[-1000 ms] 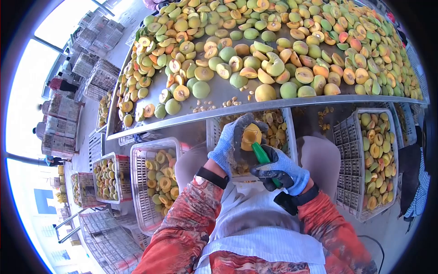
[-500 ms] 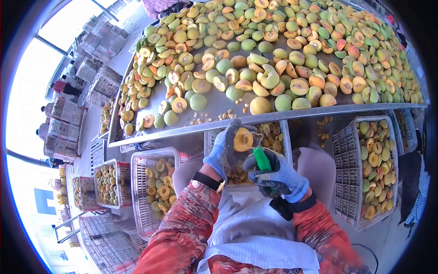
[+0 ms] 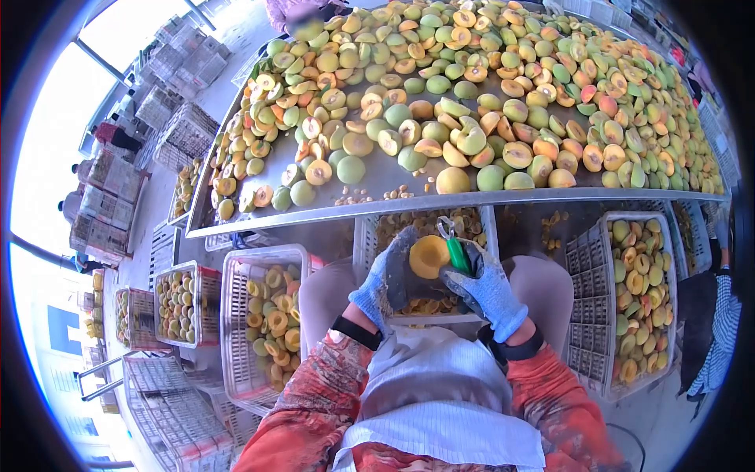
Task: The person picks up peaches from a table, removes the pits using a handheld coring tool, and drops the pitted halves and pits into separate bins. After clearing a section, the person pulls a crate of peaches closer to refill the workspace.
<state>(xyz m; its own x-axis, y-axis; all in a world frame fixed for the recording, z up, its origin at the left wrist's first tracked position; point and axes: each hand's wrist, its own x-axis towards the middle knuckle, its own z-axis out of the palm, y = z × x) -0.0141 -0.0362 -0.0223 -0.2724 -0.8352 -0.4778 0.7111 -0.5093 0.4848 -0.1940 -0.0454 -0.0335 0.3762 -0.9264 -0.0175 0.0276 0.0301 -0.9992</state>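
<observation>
Gloved in blue and grey, my left hand grips a yellow peach half, cut face up with a round hollow in its middle. My right hand is closed around a green-handled pitting tool, its metal loop pointing up, away from me. The tool lies right beside the peach half; whether they touch I cannot tell. Beneath both hands, between my knees, stands a pale crate with pits and scraps inside. Several loose pits lie near the edge of the metal table ahead.
Whole and halved peaches cover much of the table. A crate of peach halves stands at my left, another crate at my right. More crates and stacked crates are farther left. A person is at the far side.
The tool's metal end has come out of the peach half and now points upward beside it. My right hand has moved slightly up; the hollow shows fully.
</observation>
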